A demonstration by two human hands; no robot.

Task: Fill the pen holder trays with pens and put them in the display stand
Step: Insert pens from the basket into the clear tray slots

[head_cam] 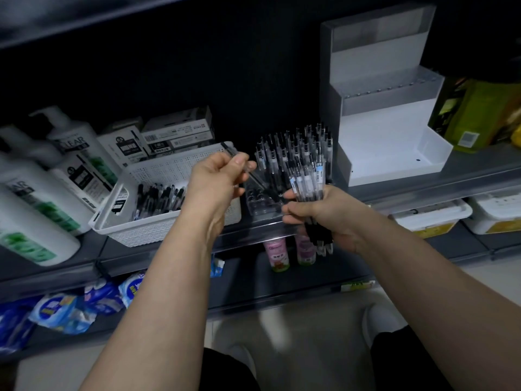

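My right hand (324, 215) grips a bundle of clear pens (308, 176) with black grips, their tips pointing up. My left hand (217, 176) pinches a single clear pen (249, 174), angled down toward a clear pen holder tray (260, 206) on the shelf between my hands. Behind it, several pens (293, 148) stand upright in the tray's rear rows. A white stepped display stand (389, 136) sits on the shelf to the right, its steps bare. A white perforated basket (158, 176) at the left holds several loose pens (160, 198).
White pump bottles (42, 193) crowd the shelf's left end. Pen boxes (174, 134) are stacked behind the basket. A green package (479, 114) stands right of the stand. Lower shelves hold blue packets (70, 309), pink bottles (277, 253) and white tubs (431, 218). The grey shelf edge (423, 190) runs across.
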